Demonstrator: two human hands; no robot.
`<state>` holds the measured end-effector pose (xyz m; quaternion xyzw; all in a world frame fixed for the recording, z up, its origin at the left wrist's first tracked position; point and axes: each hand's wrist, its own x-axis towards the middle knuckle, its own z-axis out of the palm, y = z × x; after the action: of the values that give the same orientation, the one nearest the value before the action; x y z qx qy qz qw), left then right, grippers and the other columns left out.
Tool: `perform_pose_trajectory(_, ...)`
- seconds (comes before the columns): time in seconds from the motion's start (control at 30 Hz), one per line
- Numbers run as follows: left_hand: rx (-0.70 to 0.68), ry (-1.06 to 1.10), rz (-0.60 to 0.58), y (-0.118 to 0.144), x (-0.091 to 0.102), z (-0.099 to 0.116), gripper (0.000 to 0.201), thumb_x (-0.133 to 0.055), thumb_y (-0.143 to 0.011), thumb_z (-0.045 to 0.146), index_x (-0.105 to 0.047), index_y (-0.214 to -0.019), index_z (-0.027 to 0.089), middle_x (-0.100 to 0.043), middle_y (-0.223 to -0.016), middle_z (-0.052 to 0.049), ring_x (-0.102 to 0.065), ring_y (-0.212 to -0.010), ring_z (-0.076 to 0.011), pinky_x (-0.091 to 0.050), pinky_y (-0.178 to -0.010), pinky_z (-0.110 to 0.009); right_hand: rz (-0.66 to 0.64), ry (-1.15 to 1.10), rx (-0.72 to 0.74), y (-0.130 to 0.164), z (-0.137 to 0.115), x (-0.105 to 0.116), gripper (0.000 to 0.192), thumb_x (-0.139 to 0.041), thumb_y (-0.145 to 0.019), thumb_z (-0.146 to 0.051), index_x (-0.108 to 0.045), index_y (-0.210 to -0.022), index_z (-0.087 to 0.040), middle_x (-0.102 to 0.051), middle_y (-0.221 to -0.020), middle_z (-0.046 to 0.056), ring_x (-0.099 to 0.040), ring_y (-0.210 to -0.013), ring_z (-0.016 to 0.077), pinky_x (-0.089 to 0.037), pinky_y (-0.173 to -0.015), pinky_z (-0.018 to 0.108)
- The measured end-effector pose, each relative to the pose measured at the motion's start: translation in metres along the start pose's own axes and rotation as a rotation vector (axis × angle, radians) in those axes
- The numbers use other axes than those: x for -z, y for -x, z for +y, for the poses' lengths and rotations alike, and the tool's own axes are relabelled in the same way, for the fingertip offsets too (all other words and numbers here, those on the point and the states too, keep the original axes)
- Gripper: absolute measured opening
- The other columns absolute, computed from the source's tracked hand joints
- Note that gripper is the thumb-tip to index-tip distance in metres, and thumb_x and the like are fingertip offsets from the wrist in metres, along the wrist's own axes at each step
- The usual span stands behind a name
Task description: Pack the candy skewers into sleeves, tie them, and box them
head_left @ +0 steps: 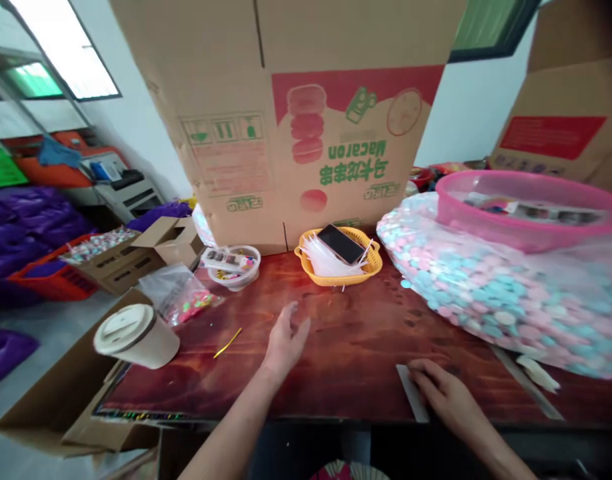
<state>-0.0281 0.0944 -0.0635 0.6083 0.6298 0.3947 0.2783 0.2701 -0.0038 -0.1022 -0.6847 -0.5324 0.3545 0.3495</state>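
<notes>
Card strip (413, 392), pale grey and flat, lies on the dark red-brown tabletop (356, 347) near its front edge, at about 5 o'clock from table centre. Right hand (443, 393) rests on the strip's right side, fingers curled lightly over it, pressing rather than pinching; nothing is enclosed in the palm. Left hand (285, 340) sits at 9 o'clock from the strip, well apart, fingers spread and loose, holding nothing, fingertips just off or on the wood, cannot tell which. Gold twist tie (228, 343) lies at 9 o'clock from the left hand. Yellow basket (373, 263) with a phone (342, 243) stands at 12 o'clock. Bag of pastel discs (491, 293) fills 2 o'clock, pink basin (529, 230) on top. Lidded paper cup (136, 337) lies tilted at far 9 o'clock.
</notes>
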Motion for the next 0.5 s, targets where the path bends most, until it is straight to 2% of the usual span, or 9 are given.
perform_pose_trajectory(0.1, -0.012, -0.098, -0.032, -0.029, -0.017, 0.015, 0.039, -0.062, -0.078, 0.029, -0.058, -0.115, 0.019, -0.067, -0.116, -0.014, -0.064, -0.103, -0.0261, -0.050, -0.093, -0.040, 0.029, 0.028, 0.079, -0.005, 0.001, 0.002, 0.033, -0.051, -0.080, -0.049, -0.068, -0.084, -0.021, -0.071, -0.075, 0.004, -0.066, -0.068, 0.0208, -0.054, -0.065, 0.032)
perform_pose_trajectory(0.2, -0.046, -0.233, -0.006, -0.032, 0.000, 0.010, 0.033, -0.059, -0.075, 0.028, -0.063, -0.106, 0.018, -0.061, -0.126, -0.017, -0.049, -0.126, -0.0336, -0.032, -0.110, -0.049, 0.088, 0.056, 0.147, -0.006, -0.001, 0.003, 0.031, -0.049, -0.084, -0.045, -0.069, -0.086, -0.021, -0.073, -0.086, 0.007, -0.069, -0.080, 0.0228, -0.055, -0.075, 0.034)
perform_pose_trajectory(0.27, -0.111, -0.513, 0.061, -0.023, 0.025, -0.009, 0.032, -0.053, -0.077, 0.035, -0.066, -0.100, 0.018, -0.060, -0.127, -0.017, -0.047, -0.126, -0.0358, -0.033, -0.109, -0.051, 0.124, 0.063, 0.176, -0.005, -0.003, 0.003, 0.031, -0.046, -0.087, -0.041, -0.069, -0.087, -0.021, -0.073, -0.087, 0.008, -0.069, -0.081, 0.0225, -0.055, -0.076, 0.034)
perform_pose_trajectory(0.33, -0.069, -0.692, 0.100, -0.012, 0.055, -0.037, 0.037, -0.047, -0.076, 0.039, -0.067, -0.098, 0.018, -0.062, -0.124, -0.017, -0.049, -0.125, -0.0380, -0.036, -0.106, -0.053, 0.154, 0.081, 0.205, -0.004, -0.005, 0.001, 0.030, -0.044, -0.089, -0.037, -0.068, -0.089, -0.020, -0.073, -0.087, 0.009, -0.069, -0.080, 0.0215, -0.055, -0.075, 0.033)
perform_pose_trajectory(0.43, 0.054, -0.792, 0.102, 0.004, 0.090, -0.079, 0.033, -0.044, -0.071, 0.035, -0.068, -0.091, 0.024, -0.070, -0.109, -0.011, -0.053, -0.121, -0.0357, -0.038, -0.104, -0.053, 0.163, 0.147, 0.255, -0.002, -0.009, -0.002, 0.030, -0.040, -0.092, -0.032, -0.067, -0.092, -0.019, -0.072, -0.089, 0.009, -0.069, -0.081, 0.0196, -0.055, -0.075, 0.030)
perform_pose_trajectory(0.5, 0.063, -0.809, 0.070, 0.013, 0.102, -0.096, 0.033, -0.045, -0.067, 0.033, -0.068, -0.089, 0.027, -0.072, -0.102, -0.009, -0.056, -0.117, -0.0345, -0.039, -0.105, -0.051, 0.102, 0.272, 0.270, -0.008, -0.014, 0.002, 0.031, -0.036, -0.094, -0.027, -0.066, -0.092, -0.018, -0.071, -0.089, 0.008, -0.068, -0.082, 0.0174, -0.055, -0.075, 0.027)
